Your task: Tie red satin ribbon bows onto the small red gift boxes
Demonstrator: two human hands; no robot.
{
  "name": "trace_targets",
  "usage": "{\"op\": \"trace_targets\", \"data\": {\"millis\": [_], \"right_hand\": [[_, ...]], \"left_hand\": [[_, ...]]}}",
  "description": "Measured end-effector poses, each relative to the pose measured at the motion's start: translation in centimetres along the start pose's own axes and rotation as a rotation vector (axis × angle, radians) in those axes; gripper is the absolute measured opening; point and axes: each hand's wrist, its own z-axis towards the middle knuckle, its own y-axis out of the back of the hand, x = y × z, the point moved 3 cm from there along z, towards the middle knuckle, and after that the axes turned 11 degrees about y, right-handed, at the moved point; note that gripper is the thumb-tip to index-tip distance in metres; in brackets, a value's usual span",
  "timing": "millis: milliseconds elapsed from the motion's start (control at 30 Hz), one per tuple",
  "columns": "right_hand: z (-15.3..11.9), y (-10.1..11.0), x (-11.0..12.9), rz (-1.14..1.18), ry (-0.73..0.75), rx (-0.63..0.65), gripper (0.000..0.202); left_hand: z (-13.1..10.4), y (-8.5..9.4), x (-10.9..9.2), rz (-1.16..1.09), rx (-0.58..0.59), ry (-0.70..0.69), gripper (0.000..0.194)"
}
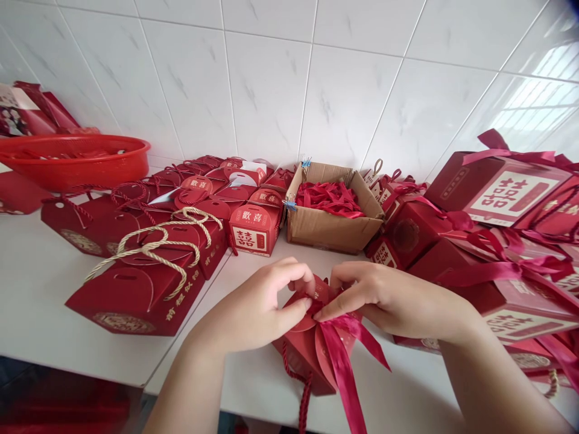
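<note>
A small red gift box point(305, 355) with a rounded flap stands near the table's front edge, a red twisted cord hanging down its side. Across its top lies a dark pink satin ribbon point(346, 361), its two tails falling to the front and right. My left hand point(271, 301) is closed at the box top, thumb and fingers pinched on the ribbon. From the right, my right hand point(375, 295) presses its bent fingers on the ribbon at the same spot. The knot area is partly hidden by my fingers.
An open cardboard box point(335, 232) of red ribbons stands at the wall. Red boxes with cream cords point(136, 295) are at left, smaller red boxes point(256, 226) behind. Ribboned boxes point(502, 187) are stacked at right. A red plastic basin point(81, 166) sits far left.
</note>
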Motion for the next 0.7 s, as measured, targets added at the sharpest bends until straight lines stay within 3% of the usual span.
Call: {"op": "trace_targets", "data": {"millis": [233,400,700], "right_hand": [[0.05,0.11,0.12,0.002,-0.015,-0.011,0.053],[0.16,0.21,0.2,0.0,-0.006,-0.006,0.051],[-0.12,0.43,0.69,-0.004,-0.012,0.019,0.047]], "left_hand": [[0.12,0.24,0.17,0.016,-0.035,-0.03,0.004],[0.1,0.56,0.83,0.027,-0.026,0.049,0.018],[-0.12,0.11,0.01,0.057,-0.015,0.051,0.025]]}}
